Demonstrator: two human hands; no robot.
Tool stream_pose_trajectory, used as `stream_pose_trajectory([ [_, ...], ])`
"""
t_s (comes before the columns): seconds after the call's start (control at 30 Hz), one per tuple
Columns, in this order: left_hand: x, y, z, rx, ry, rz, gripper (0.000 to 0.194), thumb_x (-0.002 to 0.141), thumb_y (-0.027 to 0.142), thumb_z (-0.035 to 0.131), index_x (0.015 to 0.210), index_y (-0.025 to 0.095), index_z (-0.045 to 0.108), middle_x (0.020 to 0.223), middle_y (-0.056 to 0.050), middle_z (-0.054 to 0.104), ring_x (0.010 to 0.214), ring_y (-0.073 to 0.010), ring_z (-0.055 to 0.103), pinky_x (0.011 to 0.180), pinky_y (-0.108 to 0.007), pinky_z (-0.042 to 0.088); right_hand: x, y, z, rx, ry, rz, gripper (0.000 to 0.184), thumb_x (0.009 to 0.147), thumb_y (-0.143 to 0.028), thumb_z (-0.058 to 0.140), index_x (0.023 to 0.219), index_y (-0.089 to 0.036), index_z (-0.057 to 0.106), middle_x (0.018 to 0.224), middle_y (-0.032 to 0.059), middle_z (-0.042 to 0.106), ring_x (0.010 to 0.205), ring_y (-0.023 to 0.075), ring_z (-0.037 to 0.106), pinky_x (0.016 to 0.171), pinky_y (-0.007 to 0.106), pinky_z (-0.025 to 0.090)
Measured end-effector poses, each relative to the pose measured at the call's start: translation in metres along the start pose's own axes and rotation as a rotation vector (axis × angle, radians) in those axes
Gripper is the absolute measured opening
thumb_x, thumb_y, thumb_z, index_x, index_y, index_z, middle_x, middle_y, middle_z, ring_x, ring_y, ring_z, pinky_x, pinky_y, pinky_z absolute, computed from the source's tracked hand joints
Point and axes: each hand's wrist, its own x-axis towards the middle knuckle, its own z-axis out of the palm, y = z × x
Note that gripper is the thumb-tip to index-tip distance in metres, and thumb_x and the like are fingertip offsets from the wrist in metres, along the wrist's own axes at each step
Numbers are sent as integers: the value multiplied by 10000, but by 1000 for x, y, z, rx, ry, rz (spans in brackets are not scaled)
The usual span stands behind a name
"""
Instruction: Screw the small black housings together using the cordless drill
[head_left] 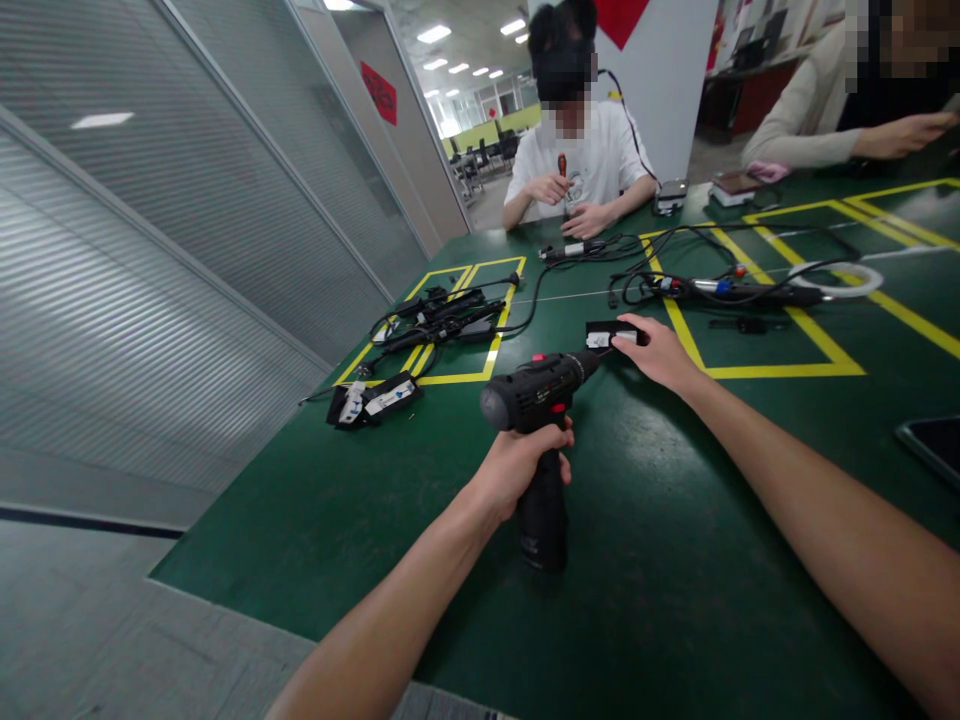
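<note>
Left hand (519, 468) wrapped round the grip of a black cordless drill (534, 392), with fingers curled below the red trigger (557, 408) and apparently not pressing it. Nose of the drill directed forward and rightward from the left hand, toward the right hand (660, 352). Right hand closed in a pinch, thumb and fingers on the nearer end of a small black part (599, 340) with white labels. Tip of the drill just beside or touching the near side of the small black part; cannot tell which. Step in hand, as a judgement: presenting the drill to the steadied part. Next move, likewise judged: calling for a firm pinch, careful alignment of the tip, and only then pressure on the trigger. To the left of the left hand, two black pieces with white inserts (391, 398) on the green table (645, 600); beyond these, a tangle of black cables (457, 322). Beyond the right hand and to its right, a slim dark tool (705, 287) and a pale ring (879, 280). Farther beyond both hands, an orange-handled screwdriver (562, 163) in a co-worker's hand (550, 188).
</note>
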Motion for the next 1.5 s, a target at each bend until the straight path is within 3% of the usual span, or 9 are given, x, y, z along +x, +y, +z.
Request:
stream_pose_trajectory([
  [1.5, -1, 0, 1, -10, 2, -11, 221, 716, 230, 590, 915, 132, 578, 817, -19, 554, 498, -90, 556, 511, -242, 445, 1, 0, -1, -2, -10, -1, 449, 797, -401, 585, 1205, -216, 619, 1096, 78, 650, 953, 246, 609, 869, 399, 458],
])
